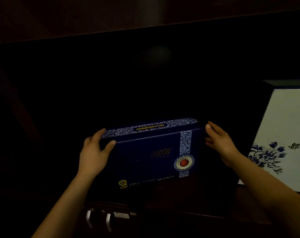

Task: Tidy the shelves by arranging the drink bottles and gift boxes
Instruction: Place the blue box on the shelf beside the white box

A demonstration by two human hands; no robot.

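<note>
- Shelf [197, 200]: a dark wooden bay, with both gift boxes standing on it.
- White gift box [286, 134]: upright at the right, printed with blue flowers, near the blue one but apart from it.
- Blue gift box [151, 155]: stands on its long edge at mid-shelf, face forward. It seems to be getting set in place; the next move likely calls for squaring it beside the white box.
- Left hand [94, 152]: grips the upper left corner, thumb on the front, fingers over the top.
- Right hand [219, 140]: fairly straight fingers rest against the right end.
- Metal handles [97, 219]: two, below the shelf front.
</note>
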